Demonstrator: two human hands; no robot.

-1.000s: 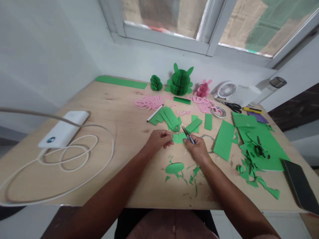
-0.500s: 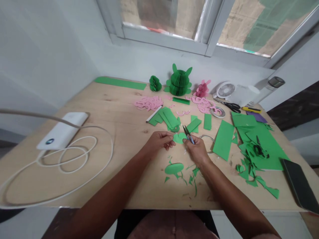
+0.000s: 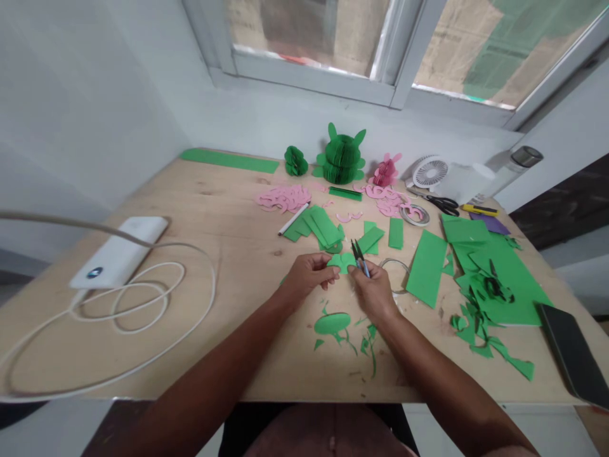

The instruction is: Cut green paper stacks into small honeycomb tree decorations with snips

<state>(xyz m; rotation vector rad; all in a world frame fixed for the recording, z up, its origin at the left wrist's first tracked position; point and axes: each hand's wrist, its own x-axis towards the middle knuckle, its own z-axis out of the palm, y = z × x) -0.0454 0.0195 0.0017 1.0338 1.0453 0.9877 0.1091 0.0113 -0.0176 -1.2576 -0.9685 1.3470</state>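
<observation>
Between the thumb and fingers of my left hand (image 3: pixel 314 271) is the left edge of a small green paper cutout (image 3: pixel 340 261) with a notched upper edge. My right hand (image 3: pixel 374 284) is closed around small blue-handled thread snips (image 3: pixel 359 255), whose dark blades point up and away from me. The right thumb also touches the cutout's right side. Just below my hands lie a green paper oval (image 3: pixel 332 322) and thin green scraps (image 3: pixel 368 343). Behind the cutout are stacked green paper strips (image 3: pixel 323 225).
Pink paper curls (image 3: pixel 284 197), a white pen (image 3: pixel 294 219) and a tape roll (image 3: pixel 415 215) lie farther back. Green honeycomb paper figures (image 3: pixel 342 155) stand by the wall. A white power bank (image 3: pixel 121 251) with a looped cable is at left, a dark phone (image 3: pixel 573 352) at right.
The left thumb has come forward onto the cutout, which is now pinched and shows its notched edge more clearly. The snips have shifted only slightly and stay in my right hand.
</observation>
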